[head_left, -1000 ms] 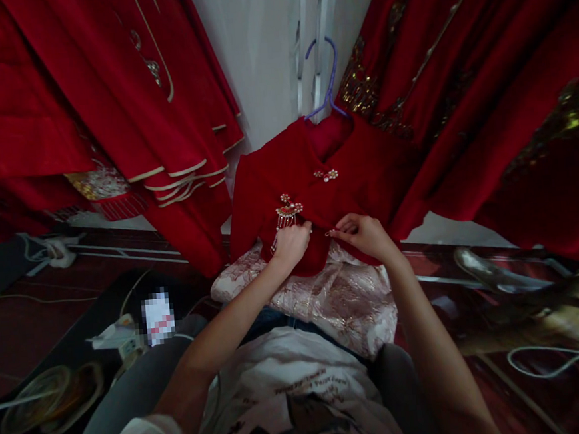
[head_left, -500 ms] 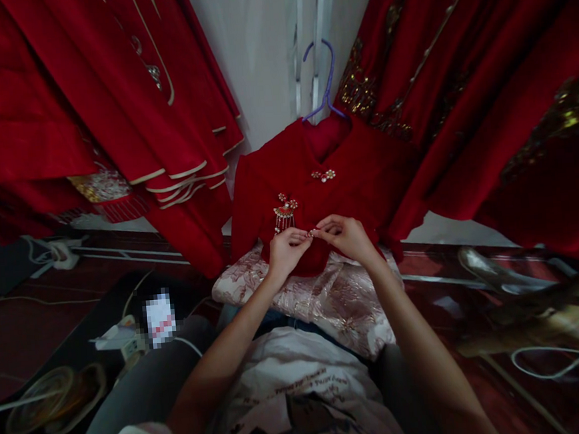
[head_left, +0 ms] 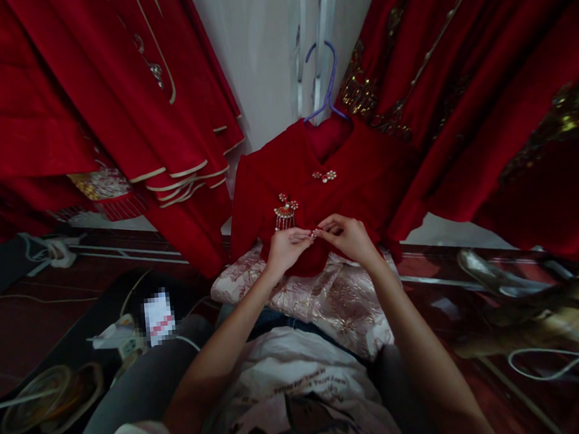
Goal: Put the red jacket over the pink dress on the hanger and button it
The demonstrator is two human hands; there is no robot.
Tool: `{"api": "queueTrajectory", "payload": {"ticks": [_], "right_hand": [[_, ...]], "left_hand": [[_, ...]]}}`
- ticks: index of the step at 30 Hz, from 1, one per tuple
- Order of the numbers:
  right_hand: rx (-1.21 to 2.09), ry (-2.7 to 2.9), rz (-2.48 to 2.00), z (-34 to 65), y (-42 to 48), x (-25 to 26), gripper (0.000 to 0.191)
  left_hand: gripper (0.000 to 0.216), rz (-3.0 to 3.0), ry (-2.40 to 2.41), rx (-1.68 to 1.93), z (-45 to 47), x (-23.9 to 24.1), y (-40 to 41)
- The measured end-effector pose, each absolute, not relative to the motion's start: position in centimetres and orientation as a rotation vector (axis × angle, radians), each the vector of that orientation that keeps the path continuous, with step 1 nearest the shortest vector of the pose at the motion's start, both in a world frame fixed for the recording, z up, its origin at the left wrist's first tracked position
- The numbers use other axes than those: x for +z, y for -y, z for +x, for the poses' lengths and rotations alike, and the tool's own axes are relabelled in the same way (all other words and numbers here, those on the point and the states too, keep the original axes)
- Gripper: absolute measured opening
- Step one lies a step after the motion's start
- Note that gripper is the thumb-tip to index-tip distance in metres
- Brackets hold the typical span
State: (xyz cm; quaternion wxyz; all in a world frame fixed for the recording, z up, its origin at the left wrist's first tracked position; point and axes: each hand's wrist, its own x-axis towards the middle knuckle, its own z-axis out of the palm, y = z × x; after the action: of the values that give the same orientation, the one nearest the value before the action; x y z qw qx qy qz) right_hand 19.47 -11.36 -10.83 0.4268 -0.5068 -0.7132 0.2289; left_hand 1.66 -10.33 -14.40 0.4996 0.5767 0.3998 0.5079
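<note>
A red jacket (head_left: pixel 367 184) on a purple hanger (head_left: pixel 330 83) lies spread in front of me, over a pale pink brocade cloth (head_left: pixel 321 301) on my lap. Two jewelled pieces sit on its front: a flower clasp (head_left: pixel 325 176) near the neckline and a tasselled fan-shaped brooch (head_left: pixel 286 210) to the left. Low on the jacket, my left hand (head_left: pixel 289 247) and my right hand (head_left: pixel 346 236) meet fingertip to fingertip, both closed in a pinch. Between them shows a small beaded ornament (head_left: pixel 314 234), mostly covered by the fingers.
Red garments (head_left: pixel 163 140) with pale trim hang on the left, and gold-embroidered red garments (head_left: pixel 460 96) on the right. A dark surface at lower left carries a power adapter (head_left: pixel 126 337) and a clear round container (head_left: pixel 38 400). Boots (head_left: pixel 542 311) and a white cord stand at right.
Both hands keep their pinch at nearly the same spot, with only slight finger shifts around the small ornament. The view has moved very slightly.
</note>
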Motion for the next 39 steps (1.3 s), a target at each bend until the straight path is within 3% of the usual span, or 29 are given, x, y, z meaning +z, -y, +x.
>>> {"api": "queueTrajectory", "payload": {"ticks": [7, 15, 19, 26, 32, 39], "right_hand": [[0.576, 1.822, -1.297, 19.5, 11.4, -10.6, 0.014], [0.478, 1.539, -1.324, 25.0, 13.5, -6.8, 0.033], [0.481, 1.499, -1.326, 25.7, 14.2, -5.9, 0.031], [0.782, 1.980, -1.221, 22.1, 12.6, -9.3, 0.026], [0.516, 2.027, -1.343, 21.6, 10.7, -12.5, 0.028], [0.503, 2.050, -1.319, 21.5, 10.5, -13.0, 0.023]], "left_hand": [[0.008, 1.832, -1.084, 1.101, 0.7, -12.8, 10.3], [0.014, 1.904, -1.362, 1.360, -4.7, -10.5, 9.2], [0.016, 1.947, -1.311, 1.258, -5.3, -10.8, 9.7], [0.023, 2.381, -1.212, 0.941, -0.7, -13.1, 11.2], [0.022, 2.688, -1.383, 0.853, 0.8, -14.1, 10.1], [0.017, 2.971, -1.223, 0.929, 1.3, -12.7, 9.9]]}}
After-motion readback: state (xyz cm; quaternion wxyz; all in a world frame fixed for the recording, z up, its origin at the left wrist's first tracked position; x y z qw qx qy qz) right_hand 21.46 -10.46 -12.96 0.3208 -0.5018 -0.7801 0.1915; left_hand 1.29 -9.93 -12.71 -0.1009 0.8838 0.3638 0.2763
